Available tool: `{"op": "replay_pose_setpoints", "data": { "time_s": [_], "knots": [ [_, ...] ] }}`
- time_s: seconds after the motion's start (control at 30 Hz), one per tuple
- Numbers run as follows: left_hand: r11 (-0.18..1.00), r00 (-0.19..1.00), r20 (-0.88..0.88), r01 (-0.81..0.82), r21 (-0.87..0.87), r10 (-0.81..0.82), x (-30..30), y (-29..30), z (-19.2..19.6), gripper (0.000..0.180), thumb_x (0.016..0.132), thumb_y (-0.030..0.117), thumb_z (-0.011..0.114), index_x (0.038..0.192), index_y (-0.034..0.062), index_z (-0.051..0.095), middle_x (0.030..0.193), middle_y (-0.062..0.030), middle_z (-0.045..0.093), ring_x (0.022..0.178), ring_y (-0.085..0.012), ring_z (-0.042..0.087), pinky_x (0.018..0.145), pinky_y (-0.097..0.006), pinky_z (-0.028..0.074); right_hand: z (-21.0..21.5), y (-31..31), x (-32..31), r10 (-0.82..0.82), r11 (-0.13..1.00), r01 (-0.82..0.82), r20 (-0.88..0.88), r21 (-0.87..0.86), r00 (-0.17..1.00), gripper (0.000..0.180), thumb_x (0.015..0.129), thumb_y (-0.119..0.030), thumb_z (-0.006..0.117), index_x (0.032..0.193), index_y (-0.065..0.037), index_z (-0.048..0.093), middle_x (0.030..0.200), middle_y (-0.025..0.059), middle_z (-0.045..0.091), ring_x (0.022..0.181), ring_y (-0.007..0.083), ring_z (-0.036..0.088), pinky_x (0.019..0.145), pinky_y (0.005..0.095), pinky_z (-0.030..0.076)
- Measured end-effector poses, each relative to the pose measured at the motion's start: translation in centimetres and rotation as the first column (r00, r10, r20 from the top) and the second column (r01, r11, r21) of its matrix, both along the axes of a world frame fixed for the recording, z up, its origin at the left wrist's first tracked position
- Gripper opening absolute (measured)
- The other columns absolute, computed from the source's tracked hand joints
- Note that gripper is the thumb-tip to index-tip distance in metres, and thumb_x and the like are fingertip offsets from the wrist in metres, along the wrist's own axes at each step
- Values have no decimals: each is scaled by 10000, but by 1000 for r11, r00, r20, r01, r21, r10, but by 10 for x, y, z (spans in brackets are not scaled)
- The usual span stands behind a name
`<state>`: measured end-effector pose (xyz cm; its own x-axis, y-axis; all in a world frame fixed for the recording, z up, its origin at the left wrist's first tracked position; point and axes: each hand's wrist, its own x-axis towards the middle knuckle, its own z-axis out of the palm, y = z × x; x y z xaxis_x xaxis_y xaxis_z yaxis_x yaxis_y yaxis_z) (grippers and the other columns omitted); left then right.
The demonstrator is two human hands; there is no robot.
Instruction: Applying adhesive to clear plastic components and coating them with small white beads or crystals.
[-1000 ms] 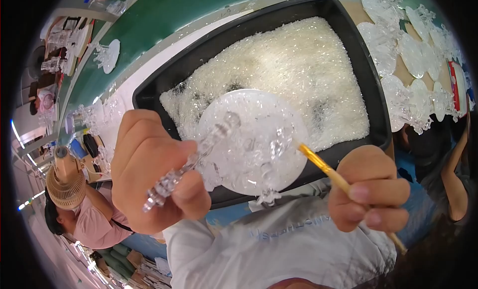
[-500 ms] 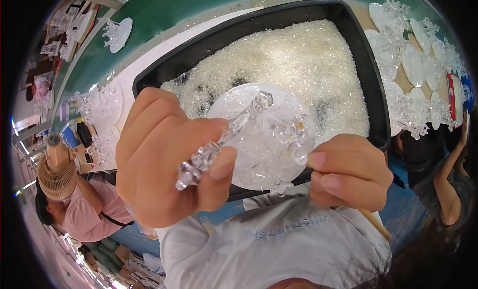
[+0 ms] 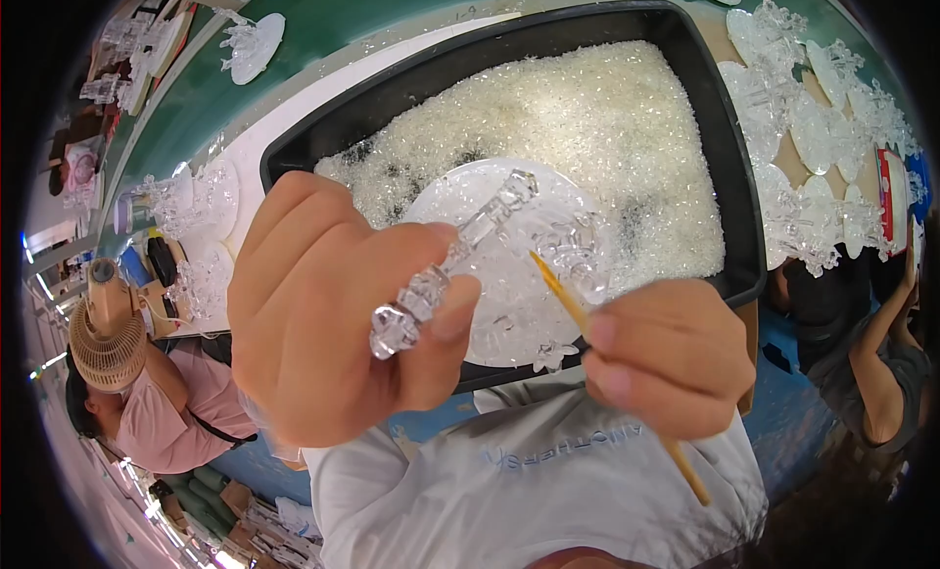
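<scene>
My left hand (image 3: 338,314) is closed round a clear plastic ornament (image 3: 470,231), its faceted stem poking out between thumb and fingers. Behind that stem is the ornament's round, whitish disc base, with small clear shapes on its face. Pinched between the fingertips of my right hand (image 3: 676,358) is a thin wooden brush (image 3: 560,287). Its yellowish tip points up and left over the disc, close to the clear shapes; whether it touches them I cannot tell. The handle's rear end slants down in front of my shirt.
A black tray (image 3: 739,177) under my hands holds sparkling clear granules (image 3: 587,99). Beyond it runs a green surface (image 3: 343,21) carrying a disc ornament (image 3: 257,48). More clear ornaments (image 3: 818,128) crowd the right side. At left are a fan (image 3: 108,339) and a seated person in pink.
My right hand has turned and shifted slightly left, bringing the brush tip into view over the disc. The ornament tilted a little. On the green surface, disc ornaments moved to the right.
</scene>
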<state>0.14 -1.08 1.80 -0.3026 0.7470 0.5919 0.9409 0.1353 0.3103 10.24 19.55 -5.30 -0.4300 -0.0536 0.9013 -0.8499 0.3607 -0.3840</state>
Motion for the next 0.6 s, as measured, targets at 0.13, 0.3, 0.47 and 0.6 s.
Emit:
{"op": "replay_pose_setpoints", "data": {
  "time_s": [0.13, 0.3, 0.47, 0.6],
  "knots": [
    [1000, 1000, -2, -16, 7, 16, 1, 0, -2, 240, 955, 73, 513, 978, -166, 526, 720, -180, 554, 540, -218, 405, 489, -349, 303, -6, -5, -3, -13, 996, -2, -158, -91, 987, 207, 657, 80, 727, 842, 49, 638, 783, 186, 672, 590, 233, 646, 435, 264, 499],
    [999, 999, -13, -40, 24, 40, 2, 1, -4, 245, 955, 86, 523, 965, -159, 535, 703, -171, 555, 537, -210, 399, 485, -345, 296, -6, -6, -2, -11, 997, 2, -125, -75, 992, 191, 660, 54, 744, 819, 50, 639, 782, 192, 672, 591, 240, 647, 445, 267, 505],
    [999, 1000, -26, -14, 33, 15, 2, 4, -3, 233, 946, 76, 533, 936, -157, 545, 696, -173, 561, 521, -206, 396, 477, -344, 296, -4, -2, 0, -23, 999, 24, -24, 38, 999, 271, 679, 79, 752, 894, 37, 593, 850, 219, 667, 549, 244, 631, 437, 293, 508],
    [997, 999, -36, -20, 80, 23, 3, 6, -5, 225, 937, 66, 536, 904, -156, 552, 677, -173, 563, 514, -216, 412, 475, -344, 306, -1, 1, 1, -29, 997, 26, 39, 66, 999, 274, 673, 83, 744, 899, 31, 597, 848, 214, 673, 552, 247, 632, 440, 294, 512]
  ]
}}
